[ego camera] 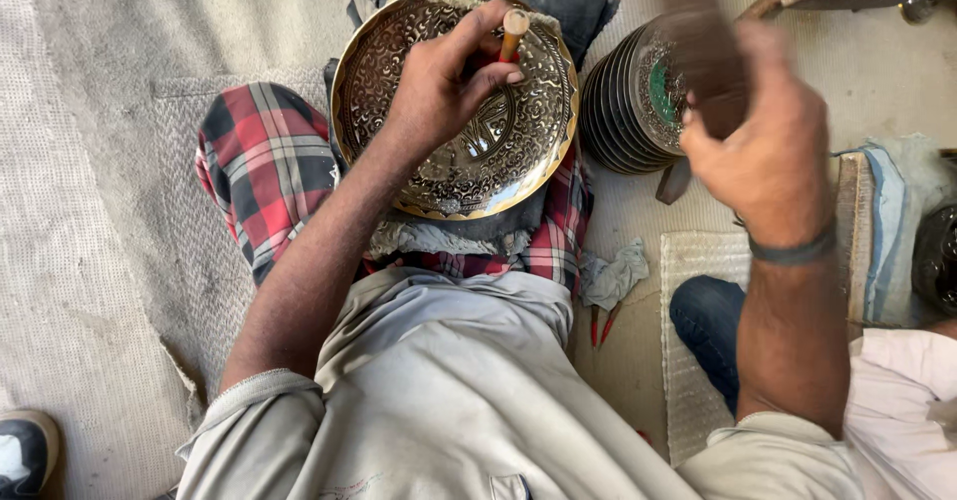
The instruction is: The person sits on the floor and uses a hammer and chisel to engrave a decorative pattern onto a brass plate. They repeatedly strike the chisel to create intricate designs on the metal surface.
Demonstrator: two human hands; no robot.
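Ideally, the left hand gripping the wooden-handled chisel stayed planted on the round engraved brass plate while the right hand, clenching the blurred dark mallet, struck squarely.

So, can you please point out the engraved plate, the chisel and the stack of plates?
engraved plate (498, 151): head view, on the patterned face right of the left hand.
chisel (513, 29): head view, on its wooden top end above the fingers.
stack of plates (613, 111): head view, on the stacked rims.
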